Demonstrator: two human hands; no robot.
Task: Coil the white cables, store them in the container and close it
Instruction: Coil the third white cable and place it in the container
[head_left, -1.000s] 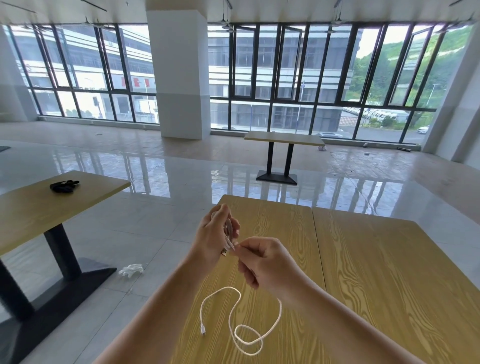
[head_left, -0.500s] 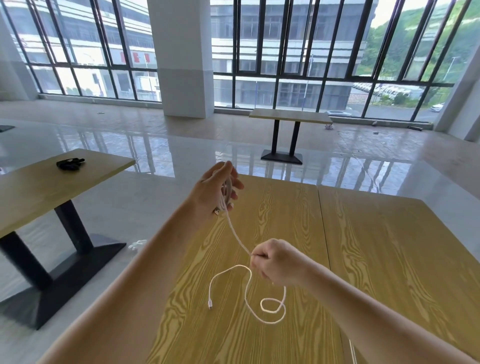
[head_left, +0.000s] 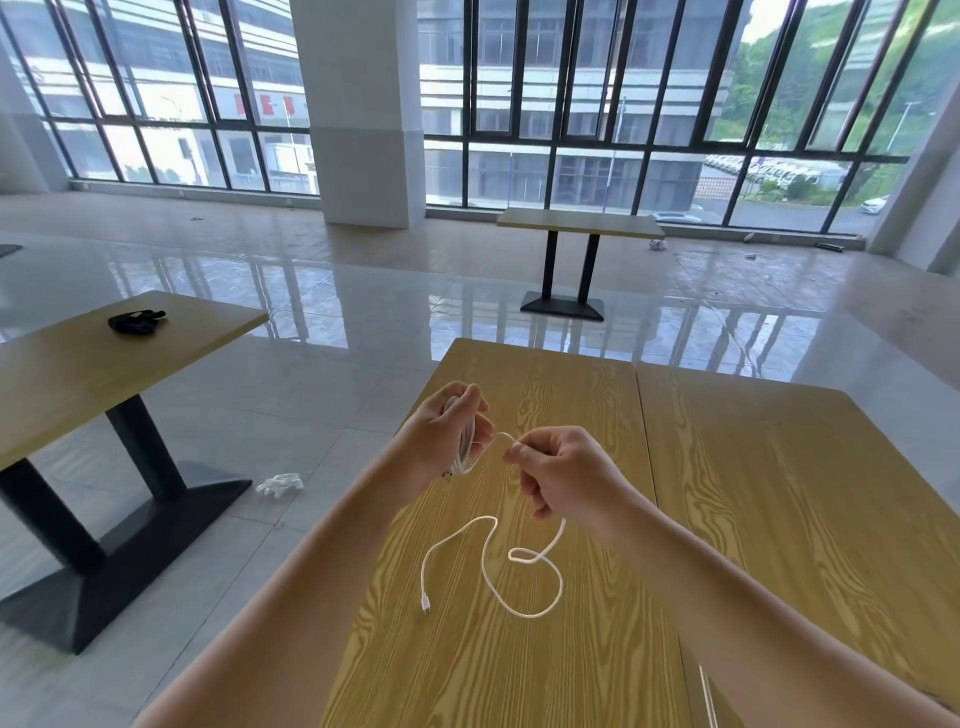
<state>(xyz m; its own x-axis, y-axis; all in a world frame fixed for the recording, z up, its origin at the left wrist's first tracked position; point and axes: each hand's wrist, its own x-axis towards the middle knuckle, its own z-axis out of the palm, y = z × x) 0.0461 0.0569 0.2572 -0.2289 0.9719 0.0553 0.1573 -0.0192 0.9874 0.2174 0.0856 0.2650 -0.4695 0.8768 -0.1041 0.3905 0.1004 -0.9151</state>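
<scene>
A white cable (head_left: 488, 571) lies partly loose on the wooden table (head_left: 753, 493), its plug end at the near left. My left hand (head_left: 449, 431) is raised above the table's left part and holds several wound loops of this cable. My right hand (head_left: 558, 473) is just to the right of it, pinching the strand that runs between the coil and the loose part. A short piece of a second white cable (head_left: 707, 696) shows at the bottom edge. No container is in view.
A second table (head_left: 62, 374) with a small black object (head_left: 136, 320) stands to the left across a gap of tiled floor. White crumpled stuff (head_left: 280, 483) lies on the floor. A third table (head_left: 579, 223) stands far back near a pillar and windows.
My right hand went down and away along the cable, then came back up close to my left hand. The loose part on the table is shorter and has shifted.
</scene>
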